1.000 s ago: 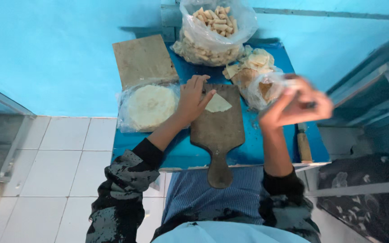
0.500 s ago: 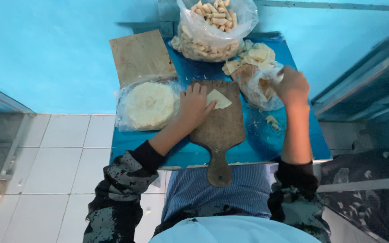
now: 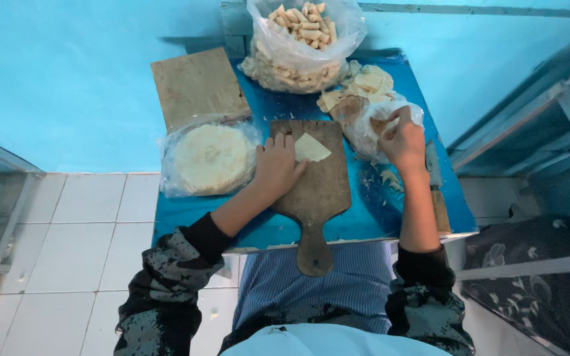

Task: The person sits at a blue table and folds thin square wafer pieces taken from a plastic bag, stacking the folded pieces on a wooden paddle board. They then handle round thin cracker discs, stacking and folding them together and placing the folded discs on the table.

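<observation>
My left hand (image 3: 277,166) lies flat on a brown wooden paddle board (image 3: 318,198), its fingertips touching a pale triangular dough wrapper (image 3: 311,148) at the board's top. My right hand (image 3: 402,140) reaches into a clear plastic bag of filling (image 3: 367,128) to the right of the board, fingers curled inside it; what they hold is hidden. Both sleeves are dark and mottled.
The blue table (image 3: 371,217) also carries a bagged stack of round wrappers (image 3: 209,158), a square wooden board (image 3: 198,86), a big bag of rolled pastries (image 3: 301,39), loose wrapper pieces (image 3: 364,82) and a wooden-handled knife (image 3: 435,191). White floor tiles lie left, a metal rack right.
My right hand came down from mid-air and went into the plastic bag. The left hand stayed on the board beside the wrapper.
</observation>
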